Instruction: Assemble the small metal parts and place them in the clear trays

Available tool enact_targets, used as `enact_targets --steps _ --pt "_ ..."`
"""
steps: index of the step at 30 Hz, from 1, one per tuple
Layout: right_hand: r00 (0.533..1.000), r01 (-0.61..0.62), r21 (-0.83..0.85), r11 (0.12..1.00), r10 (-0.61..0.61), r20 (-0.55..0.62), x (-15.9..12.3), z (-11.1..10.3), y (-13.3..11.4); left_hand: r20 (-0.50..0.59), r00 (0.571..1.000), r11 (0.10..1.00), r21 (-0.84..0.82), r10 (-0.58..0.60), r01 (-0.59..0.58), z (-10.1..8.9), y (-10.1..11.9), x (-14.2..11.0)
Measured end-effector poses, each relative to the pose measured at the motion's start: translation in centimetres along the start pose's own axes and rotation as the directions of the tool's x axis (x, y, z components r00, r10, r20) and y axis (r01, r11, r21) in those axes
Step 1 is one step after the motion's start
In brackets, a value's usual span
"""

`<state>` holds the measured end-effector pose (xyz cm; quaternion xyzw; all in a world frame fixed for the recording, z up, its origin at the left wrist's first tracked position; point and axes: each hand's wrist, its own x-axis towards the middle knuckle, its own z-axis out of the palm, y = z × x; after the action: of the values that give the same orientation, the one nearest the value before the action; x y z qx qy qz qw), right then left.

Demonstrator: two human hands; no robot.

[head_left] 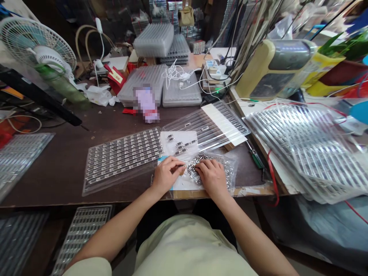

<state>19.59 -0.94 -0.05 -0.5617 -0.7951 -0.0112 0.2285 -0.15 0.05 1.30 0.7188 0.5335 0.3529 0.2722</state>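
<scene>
Hand positions at a bench with small metal parts

The left hand (168,174) pinches a small piece between thumb and fingertips over the white sheet (188,184); the piece is too small to identify. The right hand (212,177) reaches into the clear bag of metal parts (227,168), fingers curled on its contents; whether it grips one cannot be told. Loose connectors (179,145) lie on the sheet, beyond the hands. To the left, a filled tray (125,155) bears rows of similar connectors. On the far side, slightly right, a ribbed clear tray (198,128) carries two connectors and a white strip (225,124) laid across it.
</scene>
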Motion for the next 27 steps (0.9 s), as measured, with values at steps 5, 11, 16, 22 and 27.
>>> enact_targets --steps 5,11,16,22,27 --pt "0.995 -0.009 0.097 0.995 0.018 -0.094 -0.1 0.3 -0.1 0.011 0.998 0.996 0.064 0.056 -0.057 0.8 -0.1 -0.3" --pt "0.992 -0.039 0.195 0.98 0.062 -0.111 -0.1 0.4 0.0 0.032 0.998 0.995 0.082 0.055 -0.058 1.0 -0.3 -0.2" --pt "0.991 -0.036 0.263 0.964 0.068 -0.113 -0.1 0.5 0.1 0.042 0.998 0.996 0.071 0.049 -0.052 1.2 -0.4 -0.4" --pt "0.992 -0.011 0.324 0.946 0.05 -0.113 0.4 -0.1 -0.2 -0.009 0.999 0.999 0.027 0.034 -0.033 0.4 -0.4 0.0" --pt "0.997 -0.01 0.322 0.947 0.032 -0.064 1.1 -0.5 -1.6 -0.214 0.976 0.941 0.322 -0.029 0.098 -2.5 -1.6 1.9"
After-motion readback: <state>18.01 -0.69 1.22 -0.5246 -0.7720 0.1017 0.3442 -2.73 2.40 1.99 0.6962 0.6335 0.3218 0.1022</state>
